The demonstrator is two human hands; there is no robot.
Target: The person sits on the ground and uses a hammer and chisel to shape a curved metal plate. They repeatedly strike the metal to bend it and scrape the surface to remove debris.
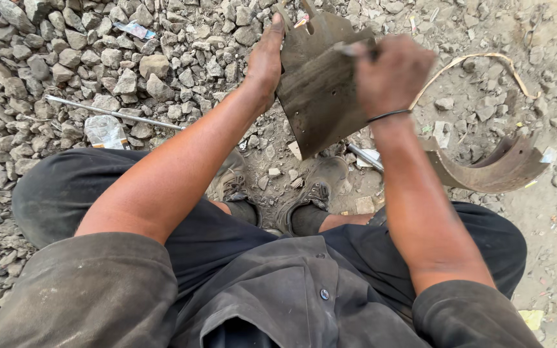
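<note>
I sit on the ground with a curved, rusty metal plate (320,90) held upright in front of my knees. My left hand (265,61) grips the plate's left edge, fingers pointing up along it. At the plate's upper right, my right hand (391,74) is closed around a thin metal tool whose tip (349,49) presses against the plate's face. The tool's handle is hidden inside the fist. A dark band circles my right wrist.
A second curved rusty metal piece (504,167) lies on the dirt to the right, with a thin bent strip (485,61) behind it. A long metal rod (114,115) and a crumpled plastic wrapper (104,132) lie on the gravel at left. My shoes (314,190) rest below the plate.
</note>
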